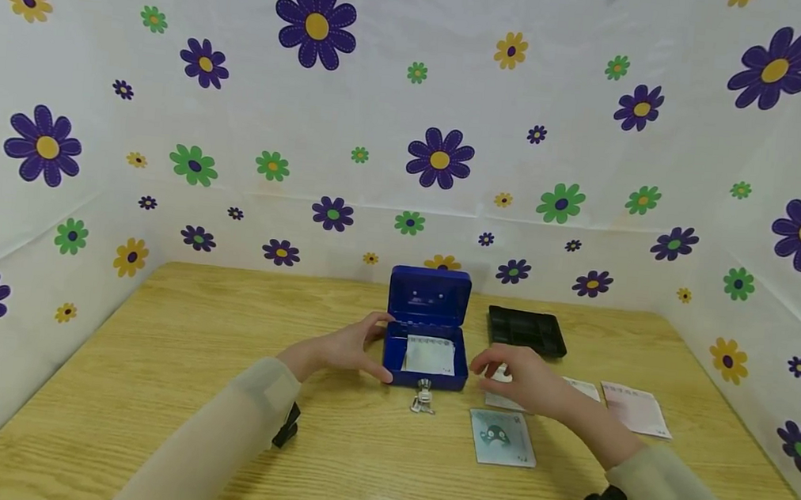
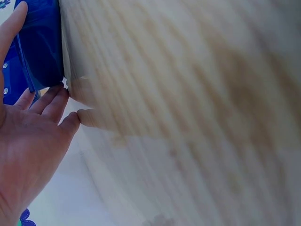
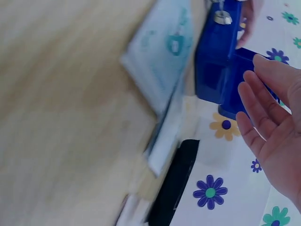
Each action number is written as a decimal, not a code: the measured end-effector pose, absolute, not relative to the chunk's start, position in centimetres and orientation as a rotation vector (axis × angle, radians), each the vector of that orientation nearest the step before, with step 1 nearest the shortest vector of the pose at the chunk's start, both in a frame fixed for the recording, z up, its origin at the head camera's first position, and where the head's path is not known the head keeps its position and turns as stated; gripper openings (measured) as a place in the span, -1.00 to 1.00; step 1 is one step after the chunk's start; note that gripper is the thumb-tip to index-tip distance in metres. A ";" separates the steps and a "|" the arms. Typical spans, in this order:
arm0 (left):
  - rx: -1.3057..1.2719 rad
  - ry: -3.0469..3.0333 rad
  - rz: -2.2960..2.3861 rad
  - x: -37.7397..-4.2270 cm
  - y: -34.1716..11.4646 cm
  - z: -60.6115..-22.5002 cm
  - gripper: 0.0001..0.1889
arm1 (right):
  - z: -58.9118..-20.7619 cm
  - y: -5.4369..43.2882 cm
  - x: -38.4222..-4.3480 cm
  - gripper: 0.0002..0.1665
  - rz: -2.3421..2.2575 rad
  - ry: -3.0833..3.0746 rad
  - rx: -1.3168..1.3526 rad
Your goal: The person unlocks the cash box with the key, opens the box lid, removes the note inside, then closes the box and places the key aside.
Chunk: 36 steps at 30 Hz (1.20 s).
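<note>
A blue cash box (image 1: 425, 381) stands on the table with its lid (image 1: 429, 294) raised. Inside lies a pale banknote stack (image 1: 430, 356). Silver keys (image 1: 423, 399) hang from the lock at its front. My left hand (image 1: 345, 348) spans the box's left side, thumb at the front corner and fingertips at the rear one. Just right of the box, my right hand (image 1: 521, 376) is held over some pale notes (image 1: 507, 400), its fingers loosely bent and nothing between them. A greenish note (image 1: 502, 438) with a cartoon face lies nearer to me.
Behind my right hand sits a black compartment tray (image 1: 526, 331). Farther right are a pinkish note (image 1: 637, 410) and another pale note (image 1: 583, 389), partly behind my wrist. A flower-printed white sheet (image 1: 355, 119) walls in the back and both sides of the wooden table (image 1: 222, 322).
</note>
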<state>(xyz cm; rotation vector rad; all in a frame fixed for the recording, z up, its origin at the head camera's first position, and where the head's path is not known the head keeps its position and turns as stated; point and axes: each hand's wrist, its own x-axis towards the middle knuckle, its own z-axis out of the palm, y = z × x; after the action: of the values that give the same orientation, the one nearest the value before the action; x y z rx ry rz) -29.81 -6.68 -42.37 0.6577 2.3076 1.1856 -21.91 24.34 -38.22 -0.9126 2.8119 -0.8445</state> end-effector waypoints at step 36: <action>0.675 2.291 1.206 -29.9 -6.8 -42.6 -0.03 | -41.3 17.2 -28.8 -0.70 -0.831 2.853 -0.748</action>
<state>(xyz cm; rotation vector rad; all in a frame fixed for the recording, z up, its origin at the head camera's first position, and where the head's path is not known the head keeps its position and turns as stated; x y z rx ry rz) -29.94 -6.79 -42.56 0.6751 2.2915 1.2065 -28.78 17.25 -41.28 -0.7476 2.8534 -0.8309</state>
